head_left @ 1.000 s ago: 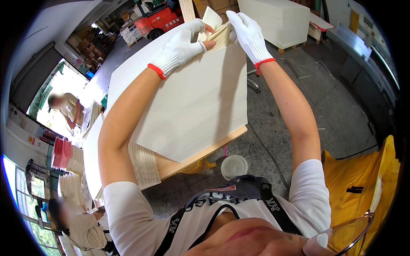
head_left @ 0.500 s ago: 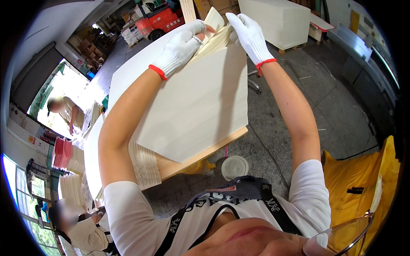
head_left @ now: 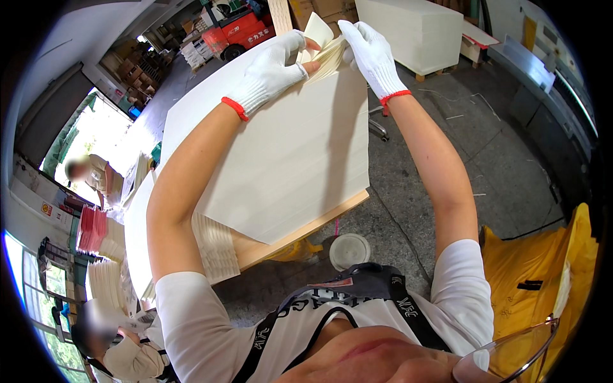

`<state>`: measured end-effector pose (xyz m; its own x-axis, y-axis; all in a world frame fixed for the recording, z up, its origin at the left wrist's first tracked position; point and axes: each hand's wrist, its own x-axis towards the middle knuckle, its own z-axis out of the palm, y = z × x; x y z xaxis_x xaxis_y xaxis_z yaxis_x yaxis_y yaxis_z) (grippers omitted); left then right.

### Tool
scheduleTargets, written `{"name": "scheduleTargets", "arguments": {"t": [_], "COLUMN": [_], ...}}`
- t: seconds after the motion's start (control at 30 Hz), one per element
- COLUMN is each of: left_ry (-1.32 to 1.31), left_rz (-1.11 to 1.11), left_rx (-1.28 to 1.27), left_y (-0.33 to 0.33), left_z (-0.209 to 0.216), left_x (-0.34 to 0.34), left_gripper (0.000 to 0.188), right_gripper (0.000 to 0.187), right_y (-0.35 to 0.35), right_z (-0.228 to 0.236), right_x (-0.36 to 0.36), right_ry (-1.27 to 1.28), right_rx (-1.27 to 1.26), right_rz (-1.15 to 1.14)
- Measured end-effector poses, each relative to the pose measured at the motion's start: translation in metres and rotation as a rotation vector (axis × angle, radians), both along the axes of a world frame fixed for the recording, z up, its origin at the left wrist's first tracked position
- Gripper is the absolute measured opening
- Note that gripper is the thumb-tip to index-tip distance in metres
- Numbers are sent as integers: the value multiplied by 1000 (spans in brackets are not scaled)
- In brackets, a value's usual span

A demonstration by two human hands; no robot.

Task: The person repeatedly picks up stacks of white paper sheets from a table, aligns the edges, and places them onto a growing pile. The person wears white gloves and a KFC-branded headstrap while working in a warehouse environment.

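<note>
Large off-white paper sheets [head_left: 287,147] lie in a stack on the wooden table [head_left: 303,226] in front of me. At their far corner, several sheets are lifted and fanned [head_left: 328,61], with one corner flap [head_left: 318,28] curling up. My left hand [head_left: 268,71], in a white glove with bare thumb and index tips, is over that fan. Its thumb and index finger are spread apart, the thumb touching the sheets. On the right side of the fan, my gloved right hand [head_left: 371,57] pinches the sheet edges; some of its fingertips are hidden behind the paper.
A tall white stack [head_left: 412,35] stands on a pallet at the back right. Behind the table is a red forklift [head_left: 239,32]. A round pale bucket [head_left: 350,251] sits on the floor near me, and yellow cloth [head_left: 527,274] hangs at right. Two people are at left.
My left thumb has moved away from the index finger, toward me, opening the hand. The corner flap leans a little further left. My right hand has hardly moved.
</note>
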<state>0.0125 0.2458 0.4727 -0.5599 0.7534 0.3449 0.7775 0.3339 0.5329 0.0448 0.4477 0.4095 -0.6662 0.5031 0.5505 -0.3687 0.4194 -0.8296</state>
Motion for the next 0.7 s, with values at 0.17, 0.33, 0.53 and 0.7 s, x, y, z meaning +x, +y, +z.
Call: {"name": "scheduleTargets", "arguments": {"t": [0.17,0.33,0.53,0.7], "left_ry": [565,644,511,417], "left_rz": [-147,-168,-151,-1], "left_rx": [-115,-133,11,-163], "left_y": [3,5,6,13], "left_z": [-5,-3,-16,1], "left_x": [-9,-15,-27,-12], "left_gripper": [41,50,26,28], "right_gripper": [62,75,82,73], "right_y": [6,47,28,31], "right_z": [10,14,8,13], "right_x": [23,42,39,35], "right_ry": [-69,-209,-500,-434], "right_rx": [149,353,732,876], "right_rz": [-61,-159,-77,-143]}}
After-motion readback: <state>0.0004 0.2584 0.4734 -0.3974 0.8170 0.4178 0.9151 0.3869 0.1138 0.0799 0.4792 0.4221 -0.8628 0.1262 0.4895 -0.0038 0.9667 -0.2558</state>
